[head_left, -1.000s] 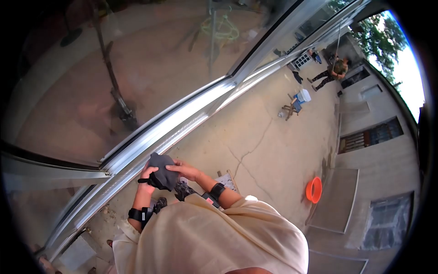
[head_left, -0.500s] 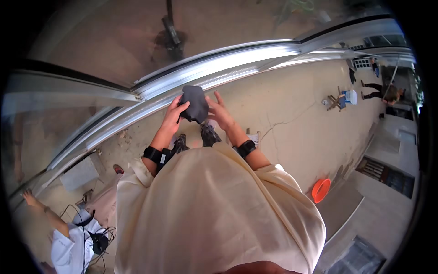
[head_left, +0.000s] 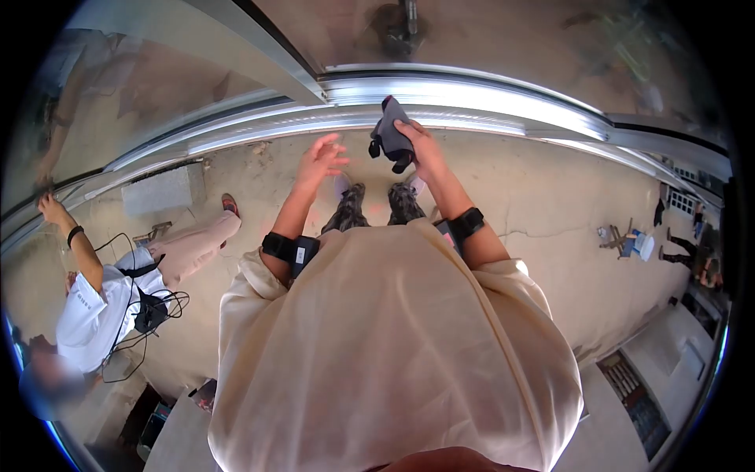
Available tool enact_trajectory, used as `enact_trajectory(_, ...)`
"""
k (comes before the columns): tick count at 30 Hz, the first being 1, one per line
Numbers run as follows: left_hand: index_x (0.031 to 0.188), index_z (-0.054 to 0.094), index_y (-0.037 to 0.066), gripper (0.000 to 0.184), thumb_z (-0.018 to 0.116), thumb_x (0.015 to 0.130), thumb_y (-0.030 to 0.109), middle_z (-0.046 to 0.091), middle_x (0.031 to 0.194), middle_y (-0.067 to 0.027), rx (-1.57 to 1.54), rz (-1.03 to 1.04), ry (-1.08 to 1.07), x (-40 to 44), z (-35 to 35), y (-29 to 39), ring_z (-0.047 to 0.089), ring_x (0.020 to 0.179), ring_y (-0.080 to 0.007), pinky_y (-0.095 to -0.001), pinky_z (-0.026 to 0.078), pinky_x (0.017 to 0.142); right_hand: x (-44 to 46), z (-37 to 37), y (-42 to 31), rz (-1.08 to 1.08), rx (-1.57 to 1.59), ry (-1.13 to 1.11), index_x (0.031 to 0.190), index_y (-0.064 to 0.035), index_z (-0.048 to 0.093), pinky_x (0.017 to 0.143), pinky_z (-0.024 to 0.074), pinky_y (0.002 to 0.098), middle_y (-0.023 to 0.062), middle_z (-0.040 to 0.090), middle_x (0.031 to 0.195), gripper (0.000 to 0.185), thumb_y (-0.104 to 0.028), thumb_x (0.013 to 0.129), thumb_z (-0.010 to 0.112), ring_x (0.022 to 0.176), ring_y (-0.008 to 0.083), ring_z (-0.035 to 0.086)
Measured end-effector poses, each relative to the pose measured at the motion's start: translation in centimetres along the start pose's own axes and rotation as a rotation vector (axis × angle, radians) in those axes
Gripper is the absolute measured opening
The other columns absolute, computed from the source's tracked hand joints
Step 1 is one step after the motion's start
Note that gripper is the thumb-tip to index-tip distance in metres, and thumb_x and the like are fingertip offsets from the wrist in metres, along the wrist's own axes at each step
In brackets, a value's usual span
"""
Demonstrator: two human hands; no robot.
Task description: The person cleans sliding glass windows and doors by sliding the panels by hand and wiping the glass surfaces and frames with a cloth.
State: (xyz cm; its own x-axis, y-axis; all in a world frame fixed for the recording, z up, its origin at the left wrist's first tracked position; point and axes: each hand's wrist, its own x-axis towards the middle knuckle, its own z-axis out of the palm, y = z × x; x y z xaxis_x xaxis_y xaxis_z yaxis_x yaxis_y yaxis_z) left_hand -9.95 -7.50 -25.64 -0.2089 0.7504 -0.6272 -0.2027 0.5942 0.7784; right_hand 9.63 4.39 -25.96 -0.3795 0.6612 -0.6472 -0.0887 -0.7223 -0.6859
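A dark grey cloth (head_left: 391, 130) hangs bunched from my right hand (head_left: 425, 149), its lower end in loose folds. The fingers and thumb of that hand are closed on the cloth's right side. My left hand (head_left: 320, 164) is raised to the left of the cloth, fingers apart and nothing in them. Just beyond the cloth runs the silvery metal rail (head_left: 472, 96) of a large glass panel (head_left: 511, 39). Whether the cloth touches the rail, I cannot tell.
At left a person in a white shirt (head_left: 102, 307) has a hand (head_left: 53, 208) at the frame. A pale block (head_left: 163, 190) lies by the rail. To the right are a wooden stool (head_left: 617, 241), a blue-and-white container (head_left: 638, 245) and another person (head_left: 696, 259).
The cloth has passed from my left hand to my right and is now bunched rather than spread. My left hand has come away from it. The view has turned toward the left.
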Motion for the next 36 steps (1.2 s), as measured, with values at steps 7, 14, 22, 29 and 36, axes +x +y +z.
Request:
enact_trajectory(7,0.123,0.050,0.012,0.032,0.048,0.093,0.023,0.061,0.111,-0.0081,-0.107,-0.037,0.202,-3.5,-4.6,-5.1,0.063,0.095,-0.0189,-0.0297,0.050,0.073,9.3,5.8,-0.1,0.332,0.578,-0.138,0.099,-0.0029,0.056,0.075,0.0516,0.0419,0.0112,0.063,0.092,0.022,-0.019,0.093,0.042,0.080,0.0262,0.061)
enact_trajectory(14,0.123,0.050,0.010,0.031,0.048,0.093,0.021,0.061,0.111,-0.0087,-0.158,-0.090,0.224,-4.5,-3.3,-5.6,0.063,0.096,-0.0190,-0.0290,0.051,0.073,7.2,0.9,-5.1,0.311,0.897,0.158,0.104,0.0024,0.053,0.094,0.0405,0.0454,0.0177,0.059,0.107,0.027,-0.017,0.086,0.049,0.100,0.0323,0.056)
enact_trajectory(22,0.121,0.051,0.009,0.031,0.050,0.093,0.022,0.062,0.109,-0.0081,-0.149,-0.080,0.167,-3.0,-2.6,-5.4,0.062,0.096,-0.0185,-0.0286,0.051,0.074,6.2,-11.9,-9.3,-0.206,0.861,0.472,0.100,0.0021,0.049,0.079,0.0510,0.0451,0.0153,0.056,0.099,0.025,-0.016,0.082,0.049,0.090,0.0292,0.058)
enact_trajectory(29,0.122,0.051,0.009,0.033,0.050,0.093,0.024,0.062,0.110,-0.0077,-0.066,-0.077,0.079,-1.4,-0.9,-2.6,0.062,0.096,-0.0174,-0.0285,0.050,0.074,7.2,-3.7,-5.8,0.022,0.671,0.260,0.098,-0.0063,0.055,0.081,0.0477,0.0439,0.0107,0.063,0.093,0.017,-0.017,0.088,0.046,0.091,0.0264,0.060)
enact_trajectory(36,0.122,0.051,0.010,0.033,0.051,0.093,0.024,0.061,0.110,-0.0073,0.003,-0.083,0.081,0.7,0.4,-1.9,0.061,0.096,-0.0170,-0.0287,0.049,0.075,5.8,-17.9,-12.0,0.028,0.679,0.239,0.107,0.0018,0.054,0.090,0.0438,0.0436,0.0180,0.060,0.105,0.031,-0.020,0.088,0.044,0.099,0.0311,0.057)
